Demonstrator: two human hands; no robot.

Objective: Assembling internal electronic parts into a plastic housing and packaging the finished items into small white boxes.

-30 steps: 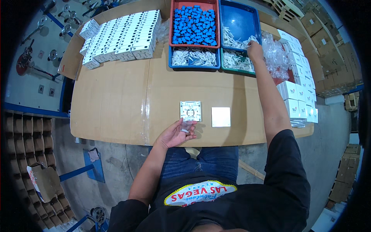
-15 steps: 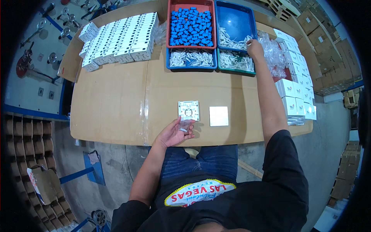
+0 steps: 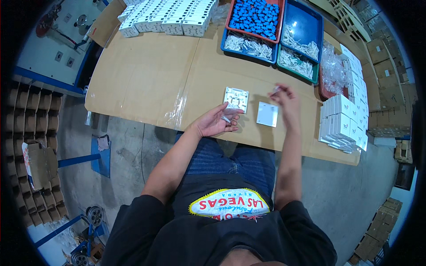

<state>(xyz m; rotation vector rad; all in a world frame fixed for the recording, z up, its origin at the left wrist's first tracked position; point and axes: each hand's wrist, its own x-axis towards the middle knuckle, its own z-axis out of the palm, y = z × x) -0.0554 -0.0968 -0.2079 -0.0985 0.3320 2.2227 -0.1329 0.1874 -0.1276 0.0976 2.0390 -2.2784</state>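
Observation:
My left hand (image 3: 214, 121) is palm up at the table's near edge, its fingers loosely curled round a small clear plastic bag (image 3: 231, 115) with a small white piece (image 3: 226, 119) at it. Just beyond lies a square white plate with a cut-out frame pattern (image 3: 236, 98), partly behind the fingers. A plain white square plate (image 3: 267, 114) rests to its right. Slightly blurred, my right hand (image 3: 286, 99) hovers above and right of that plain plate, pinching a small whitish piece (image 3: 276, 90) between thumb and fingers.
Cardboard (image 3: 137, 84) covers the table. At the back stand a red tray of blue parts (image 3: 229, 22), and blue (image 3: 223, 44) and green (image 3: 317, 75) trays of white plug-like pieces. White boxes are stacked back left (image 3: 166, 22) and right (image 3: 341, 119), beside clear plastic bags (image 3: 333, 66).
My right hand has left the trays and come back toward the plates with a small whitish piece. My left hand stays by the patterned plate. The whole view has shifted and turned.

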